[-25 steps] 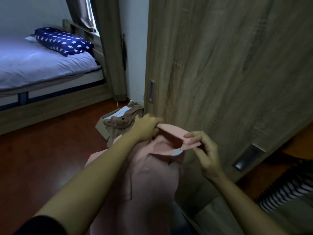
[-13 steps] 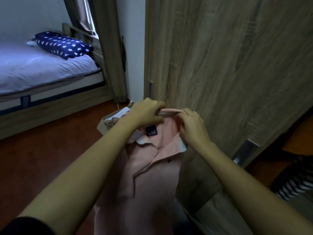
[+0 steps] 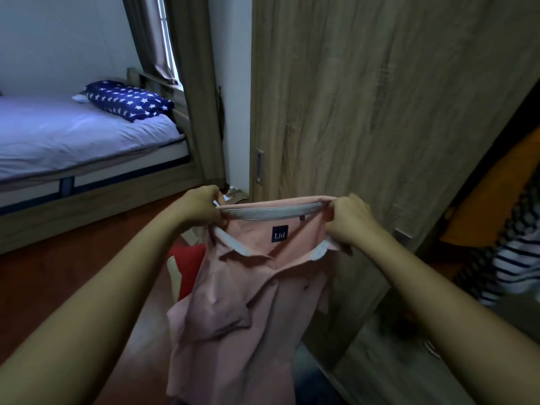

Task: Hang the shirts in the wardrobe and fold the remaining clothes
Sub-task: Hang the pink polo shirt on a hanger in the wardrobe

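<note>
Pink polo shirt (image 3: 245,302) hangs from your left hand (image 3: 201,207) and right hand (image 3: 349,219), both pinching its collar; with no hanger visible, loosening either grip could drop it.

Star-print pillow (image 3: 128,100) on bed (image 3: 73,138)

Your shirt (image 3: 242,302) runs off the bottom edge, so its hem is unseen, and it hides most of the red thing (image 3: 187,267) behind it. Right of the shirt, the striped garment (image 3: 508,267) is blurred and cut by the edge. Left of it, the bed (image 3: 73,141) is cut off too.
</note>
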